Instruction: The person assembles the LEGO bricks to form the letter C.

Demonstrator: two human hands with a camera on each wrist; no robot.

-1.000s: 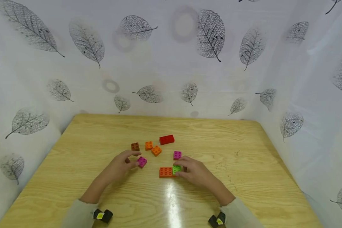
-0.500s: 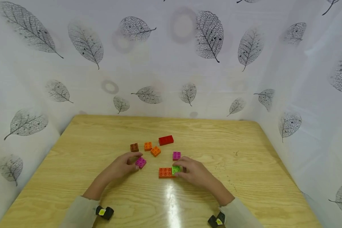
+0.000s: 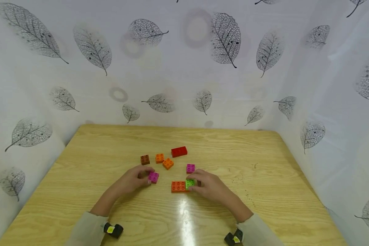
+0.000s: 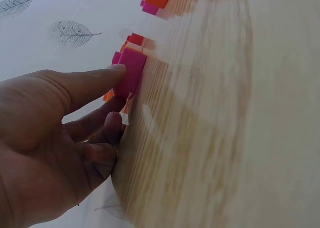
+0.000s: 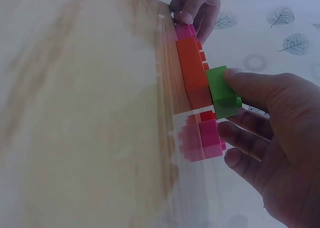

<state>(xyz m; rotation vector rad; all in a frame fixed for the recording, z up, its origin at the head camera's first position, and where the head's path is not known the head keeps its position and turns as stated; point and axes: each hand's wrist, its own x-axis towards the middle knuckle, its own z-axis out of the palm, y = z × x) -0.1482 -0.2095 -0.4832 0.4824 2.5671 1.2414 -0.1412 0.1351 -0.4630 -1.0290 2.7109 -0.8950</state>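
Observation:
My left hand [image 3: 134, 178] pinches a magenta square brick [image 3: 153, 177] between thumb and fingers, low at the tabletop. In the left wrist view, the thumb presses on the near side of this magenta brick [image 4: 131, 72]. My right hand [image 3: 211, 185] holds a lime green square brick [image 3: 190, 183] by its sides. That green brick [image 5: 221, 90] sits over the studs at the right end of a long orange-red brick [image 3: 178, 186]; whether it is pressed fully down I cannot tell. A second magenta brick [image 3: 190, 168] lies just behind the right fingertips.
Behind the hands on the wooden table [image 3: 233, 147] lie a brown brick [image 3: 145, 159], an orange brick [image 3: 160, 158], another orange brick [image 3: 168, 163] set at an angle, and a long red brick [image 3: 179, 151]. A leaf-patterned curtain [image 3: 178, 75] hangs at the table's back edge.
My left fingers have come in around the magenta brick, which has turned straighter and shifted slightly toward me. My right hand and the green brick stay in place.

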